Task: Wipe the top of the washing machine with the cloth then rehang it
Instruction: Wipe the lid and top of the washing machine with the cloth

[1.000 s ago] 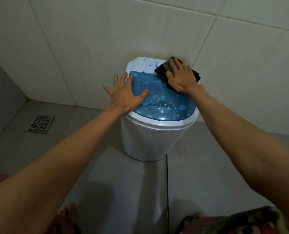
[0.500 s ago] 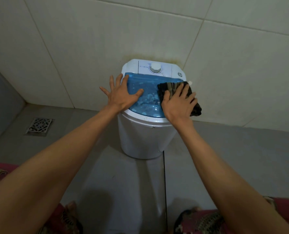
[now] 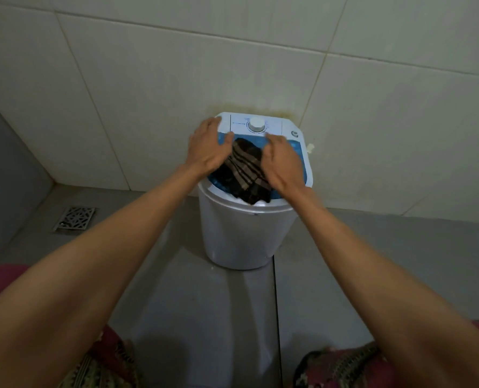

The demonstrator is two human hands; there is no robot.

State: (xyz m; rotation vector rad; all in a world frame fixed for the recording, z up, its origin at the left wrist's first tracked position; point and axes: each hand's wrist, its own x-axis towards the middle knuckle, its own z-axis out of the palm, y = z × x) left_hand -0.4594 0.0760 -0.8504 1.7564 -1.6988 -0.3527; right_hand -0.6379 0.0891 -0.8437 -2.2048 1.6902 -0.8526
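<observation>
Head view, looking down on a small round washing machine (image 3: 246,236): smooth white plastic tub, translucent blue lid (image 3: 298,152), flat white control strip at the back with one round white dial (image 3: 256,125). Small blue print left of the dial, too blurred to read; a round teal mark sits at the strip's right end. Wall (image 3: 148,79) is glossy pale tile, stained yellowish just behind the machine. Floor matte grey, with a patterned metal drain grate (image 3: 76,219) to the left.

Cloth (image 3: 245,170): dark, soft, brown-and-black striped, bunched on the lid's middle and reaching over the front rim. Left hand (image 3: 209,151) curled at its left edge, right hand (image 3: 281,165) curled over its right edge; whether either grips the fabric, cannot tell.

Half a second ago the left hand lay flat and spread on the lid, and the right pressed the cloth at the lid's right side; cloth now sits centrally between both hands.
</observation>
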